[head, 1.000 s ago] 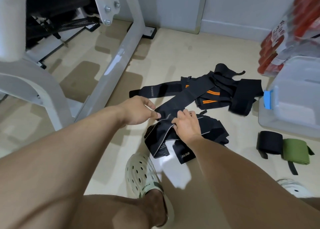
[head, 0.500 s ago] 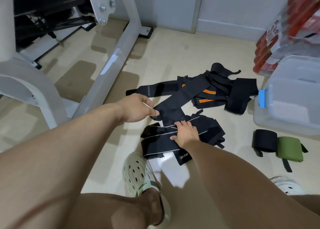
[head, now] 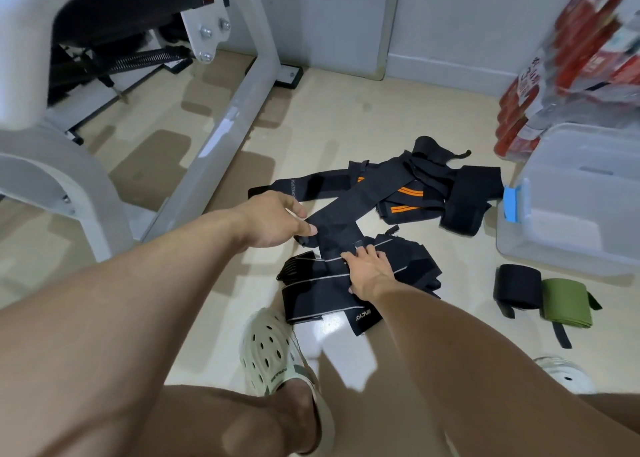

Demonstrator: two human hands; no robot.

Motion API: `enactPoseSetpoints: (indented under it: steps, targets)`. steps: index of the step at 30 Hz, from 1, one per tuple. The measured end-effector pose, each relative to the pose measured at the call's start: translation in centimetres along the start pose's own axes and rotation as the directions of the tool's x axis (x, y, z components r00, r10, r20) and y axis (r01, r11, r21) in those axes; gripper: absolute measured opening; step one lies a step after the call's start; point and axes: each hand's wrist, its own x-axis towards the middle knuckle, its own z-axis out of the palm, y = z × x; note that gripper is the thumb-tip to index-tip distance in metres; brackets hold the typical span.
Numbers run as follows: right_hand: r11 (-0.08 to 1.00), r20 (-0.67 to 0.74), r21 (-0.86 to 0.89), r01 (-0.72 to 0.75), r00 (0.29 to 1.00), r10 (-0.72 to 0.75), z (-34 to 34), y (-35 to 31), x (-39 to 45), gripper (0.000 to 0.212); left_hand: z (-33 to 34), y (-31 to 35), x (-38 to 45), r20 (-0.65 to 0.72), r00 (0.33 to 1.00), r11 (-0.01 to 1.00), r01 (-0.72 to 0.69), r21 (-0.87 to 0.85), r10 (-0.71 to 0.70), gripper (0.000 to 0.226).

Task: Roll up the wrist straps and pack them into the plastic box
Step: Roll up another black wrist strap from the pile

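Note:
Several loose black wrist straps lie in a heap on the floor, some with orange stripes (head: pixel 405 200). My left hand (head: pixel 277 221) pinches the near end of a long black strap (head: pixel 343 211) between thumb and fingers. My right hand (head: pixel 367 269) presses with flat fingers on a black strap with grey edge stripes (head: pixel 311 283) that is spread in front of my foot. The clear plastic box (head: pixel 571 249) with a blue latch (head: pixel 512 204) stands at the right. A rolled black strap (head: pixel 517 285) and a rolled green strap (head: pixel 564 301) lie on the floor just before the box.
The white frame of a gym machine (head: pixel 225 138) slants across the left of the floor. Shrink-wrapped packs of red bottles (head: pixel 571 58) stand behind the box. My feet in pale clogs (head: pixel 273 363) are close to the straps. A grey wall runs along the back.
My right hand has gone from lifting the grey-striped strap to pressing it flat on the floor. My left hand stays at the black strap's end.

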Motion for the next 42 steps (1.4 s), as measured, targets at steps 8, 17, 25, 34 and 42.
enactPoseSetpoints:
  steps: [8, 17, 25, 34, 42]
  targets:
    - [0.999, 0.045, -0.007, 0.039, 0.998, -0.039, 0.5, -0.2, 0.2, 0.059, -0.3, -0.6, -0.5, 0.005, 1.0, 0.999, 0.009, 0.049, -0.009, 0.043]
    - [0.984, 0.026, -0.133, 0.114, 0.993, -0.112, -0.5, -0.5, 0.8, 0.055, -0.1, -0.7, -0.6, 0.003, 1.0, 0.998, 0.024, 0.062, -0.025, 0.041]
    - [0.973, -0.107, -0.142, 0.181, 0.975, -0.197, -1.6, -0.6, 0.5, 0.036, -0.4, 0.3, -0.9, -0.016, 1.0, 0.999, 0.01, 0.033, -0.009, 0.04]
    - [0.801, 0.049, 0.575, 0.168, 0.97, -0.238, -17.3, 3.5, -3.6, 0.04, -1.6, 3.6, -2.6, -0.228, 0.973, 0.999, 0.042, -0.01, -0.043, 0.019]
    - [0.614, -0.182, 0.74, 0.275, 0.96, -0.211, -29.0, 7.5, -14.6, 0.025, -1.9, 5.2, -7.0, -0.135, 0.991, 0.971, -0.049, -0.235, 0.017, 0.02]
